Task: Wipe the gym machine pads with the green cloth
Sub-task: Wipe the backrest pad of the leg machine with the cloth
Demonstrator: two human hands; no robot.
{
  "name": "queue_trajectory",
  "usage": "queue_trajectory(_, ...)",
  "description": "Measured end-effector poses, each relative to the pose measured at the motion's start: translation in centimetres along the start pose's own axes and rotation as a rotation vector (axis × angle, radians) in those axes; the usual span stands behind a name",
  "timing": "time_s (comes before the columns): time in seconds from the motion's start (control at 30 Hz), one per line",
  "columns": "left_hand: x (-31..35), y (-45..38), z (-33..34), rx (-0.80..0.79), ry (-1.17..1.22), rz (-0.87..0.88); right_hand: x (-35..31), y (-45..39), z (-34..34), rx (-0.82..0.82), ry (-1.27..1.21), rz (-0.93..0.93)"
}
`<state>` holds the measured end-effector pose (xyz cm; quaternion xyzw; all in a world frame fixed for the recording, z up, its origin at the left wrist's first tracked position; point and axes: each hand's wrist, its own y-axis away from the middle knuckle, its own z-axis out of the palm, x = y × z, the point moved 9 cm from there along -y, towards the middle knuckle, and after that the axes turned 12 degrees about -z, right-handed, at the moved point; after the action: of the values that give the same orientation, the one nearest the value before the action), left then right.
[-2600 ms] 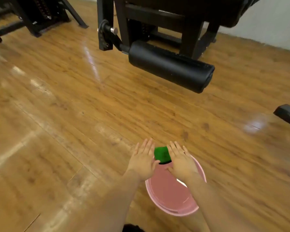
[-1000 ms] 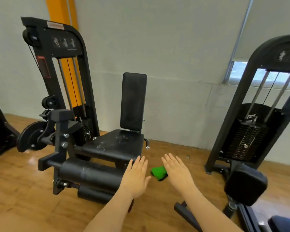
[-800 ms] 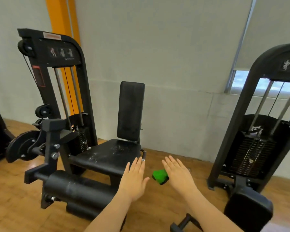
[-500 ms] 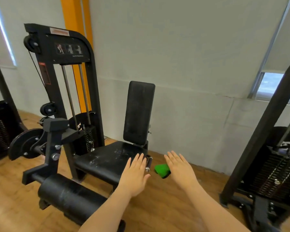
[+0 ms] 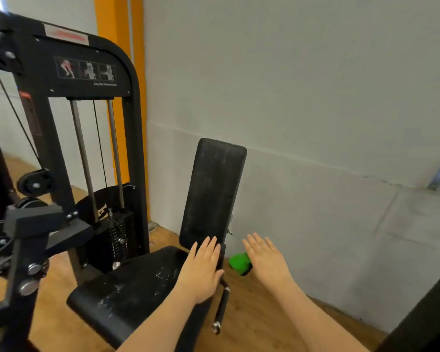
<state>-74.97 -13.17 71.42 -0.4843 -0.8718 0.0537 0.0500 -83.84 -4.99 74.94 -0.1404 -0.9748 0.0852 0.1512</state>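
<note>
- The gym machine [image 5: 69, 153] fills the view from 9 to 12 o'clock; its upright back pad [image 5: 212, 191] stands at centre and its seat pad [image 5: 135, 285] lies toward 7 o'clock, marked with pale smears; a slip on the wooden floor [image 5: 254, 323] is judged possible if drips fall from the cloth.
- On the frame's top plate a white-and-red label [image 5: 66, 36] is seen, its text too blurred to be read; below it three exercise pictograms [image 5: 87, 70] are shown, with a caption that seems to read "Leg Extension", though this is not certain.
- The left hand [image 5: 201, 270] is held flat with fingers straight and together, over the seat's rear edge; nothing is gripped.
- The right hand [image 5: 267, 260] is spread flat at 5 o'clock; the green cloth [image 5: 239, 262] is seen bunched under its thumb side, between the two hands; whether it is pinched cannot be told, so a drop is judged the nearest risk.
</note>
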Motion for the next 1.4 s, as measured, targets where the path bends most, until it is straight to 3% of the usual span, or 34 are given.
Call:
queue_trajectory(0.07, -0.9, -3.5, 0.2, 0.015, -0.009, -0.019, 1.9, -2.9, 1.9, -0.069, -0.013, -0.029)
queue_trajectory(0.2, -3.1, -11.0, 0.7, 0.045, -0.002, -0.07, 8.0, -10.0, 3.7, 0.041, 0.01, -0.056)
queue_trajectory(0.3, -4.7, -17.0, 1.5, 0.043, -0.051, -0.147, 12.7, -15.8, 4.7, -0.026, -0.035, -0.029)
queue_trajectory(0.4, -5.3, -23.7, 1.1, 0.071, -0.042, -0.239, 17.2, -21.9, 4.6, 0.051, 0.045, -0.07)
queue_trajectory(0.5, -4.0, -30.2, 0.2, 0.104, 0.008, -0.26, 21.5, -27.6, 3.4, 0.187, 0.046, -0.093)
queue_trajectory(0.7, -3.4, -38.5, 1.2, 0.13, 0.058, -0.284, 27.1, -38.5, 2.9, 0.306, 0.061, -0.14)
queue_trajectory(0.83, -4.8, -42.8, 2.2, 0.126, 0.053, -0.283, 27.8, -43.5, 8.4, 0.168, 0.082, -0.233)
queue_trajectory(1.0, -7.3, -47.7, 1.8, 0.145, 0.061, -0.278, 28.0, -43.2, 12.7, 0.143, 0.044, -0.129)
queue_trajectory(1.27, -9.5, -56.0, 1.1, 0.217, 0.088, -0.217, 28.5, -44.7, 12.6, 0.345, 0.003, -0.162)
queue_trajectory(1.4, -10.4, -58.3, 0.7, 0.245, 0.127, -0.236, 31.7, -45.2, 8.9, 0.684, -0.189, -0.285)
